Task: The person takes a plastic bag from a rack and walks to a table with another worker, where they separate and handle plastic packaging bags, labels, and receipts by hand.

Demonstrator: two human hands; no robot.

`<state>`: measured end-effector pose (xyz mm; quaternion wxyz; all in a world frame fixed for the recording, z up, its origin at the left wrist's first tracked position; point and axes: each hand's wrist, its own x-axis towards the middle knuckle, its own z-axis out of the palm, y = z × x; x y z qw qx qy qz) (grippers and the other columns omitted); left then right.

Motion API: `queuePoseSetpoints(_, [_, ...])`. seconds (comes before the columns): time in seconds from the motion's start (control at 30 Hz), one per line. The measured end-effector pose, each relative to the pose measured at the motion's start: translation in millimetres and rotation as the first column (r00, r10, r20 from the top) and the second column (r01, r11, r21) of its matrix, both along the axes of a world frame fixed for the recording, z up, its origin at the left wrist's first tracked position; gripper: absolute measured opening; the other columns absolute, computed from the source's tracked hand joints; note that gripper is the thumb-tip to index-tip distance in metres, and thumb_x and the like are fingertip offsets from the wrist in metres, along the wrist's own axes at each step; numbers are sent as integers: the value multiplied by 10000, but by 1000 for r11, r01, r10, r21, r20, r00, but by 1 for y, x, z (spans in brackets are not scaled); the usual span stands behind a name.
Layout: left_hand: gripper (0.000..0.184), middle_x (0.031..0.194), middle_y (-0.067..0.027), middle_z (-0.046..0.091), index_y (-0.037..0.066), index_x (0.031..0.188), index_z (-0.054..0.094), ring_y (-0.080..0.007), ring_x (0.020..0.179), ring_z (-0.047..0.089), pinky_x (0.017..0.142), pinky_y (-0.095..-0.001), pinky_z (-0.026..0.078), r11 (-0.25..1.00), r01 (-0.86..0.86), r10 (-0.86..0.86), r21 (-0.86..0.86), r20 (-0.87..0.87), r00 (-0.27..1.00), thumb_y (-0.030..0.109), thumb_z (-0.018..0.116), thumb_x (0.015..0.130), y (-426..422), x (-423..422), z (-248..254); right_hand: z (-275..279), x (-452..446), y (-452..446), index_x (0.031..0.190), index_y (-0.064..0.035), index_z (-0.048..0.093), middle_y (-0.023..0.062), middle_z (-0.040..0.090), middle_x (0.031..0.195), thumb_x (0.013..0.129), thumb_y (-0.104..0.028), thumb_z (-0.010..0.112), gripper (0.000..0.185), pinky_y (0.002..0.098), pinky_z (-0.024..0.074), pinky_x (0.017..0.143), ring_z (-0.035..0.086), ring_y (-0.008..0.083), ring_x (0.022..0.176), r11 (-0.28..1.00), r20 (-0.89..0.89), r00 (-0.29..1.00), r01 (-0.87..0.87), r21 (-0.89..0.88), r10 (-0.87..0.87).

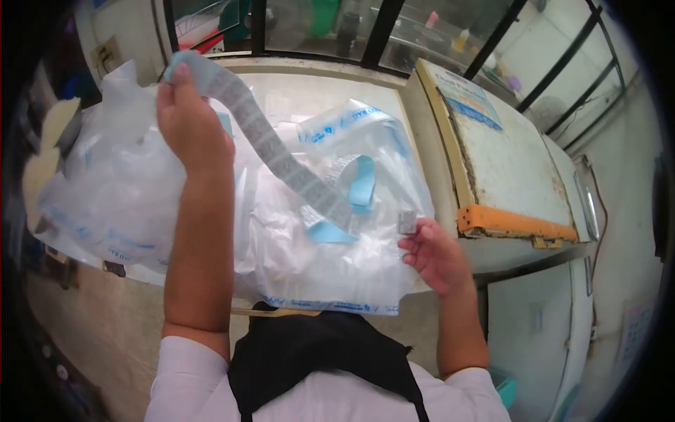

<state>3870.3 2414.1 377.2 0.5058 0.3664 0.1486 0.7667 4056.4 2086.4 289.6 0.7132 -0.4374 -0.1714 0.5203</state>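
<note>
A long strip of printed labels [264, 137] with light blue backing hangs in a curve from my raised left hand [191, 123]. That hand pinches its upper end, high on the left. The strip's lower part curls over the clear plastic bags, showing its blue back. On the right, my right hand [437, 257] holds a small grey printed label [406, 222] between thumb and fingers, just over the edge of a clear plastic bag [351, 274] with blue print. Another bulky plastic bag [119, 190] sits left of my left forearm.
The bags lie on a white table [309, 88]. An old white chest with an orange edge strip [517, 221] stands to the right. Behind the table is a dark-framed window [316, 28]. A white cabinet [534, 316] is at the lower right.
</note>
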Motion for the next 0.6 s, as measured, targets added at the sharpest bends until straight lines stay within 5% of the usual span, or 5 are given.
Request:
queuePoseSetpoints(0.13, [205,1016,-48,678,17,1105,647,-125,898,611,793,-261,473,988,74,0,134,-483,876,157,570,976,1,9,-13,-30,-6,-6,1189,-75,570,95,651,1110,960,-185,592,255,349,545,806,637,240,1074,1000,-210,977,-26,-10,23])
queuePoseSetpoints(0.23, [212,954,-186,679,26,1007,679,-317,884,659,800,-369,501,890,345,146,298,-904,403,190,635,880,-15,16,-97,-34,-17,0,1217,-78,546,110,630,1159,954,-190,602,291,398,532,886,615,277,1129,997,-237,968,-78,10,78])
queuePoseSetpoints(0.33, [582,1344,-177,562,30,1236,596,-318,1285,495,1109,-606,269,810,562,233,169,-971,-45,332,763,766,-88,8,-117,-32,-35,8,1231,-82,531,121,611,1194,951,-192,607,310,452,496,967,579,304,1195,993,-287,952,-119,-28,106])
queuePoseSetpoints(0.43, [610,1347,-164,551,47,1231,598,-328,1320,457,1122,-582,264,730,635,443,254,-883,-156,374,776,747,-115,8,-131,-40,-41,7,1232,-81,527,118,606,1204,950,-192,613,315,484,460,1014,553,312,1234,988,-300,949,-125,-89,93])
queuePoseSetpoints(0.6, [119,1055,-99,670,80,889,684,-319,1045,601,996,-582,393,808,543,345,230,-931,-119,136,665,786,-76,14,-124,-40,-38,-2,1181,-68,559,92,617,1189,933,-187,645,288,419,509,950,603,267,1157,984,-85,994,-80,-157,68])
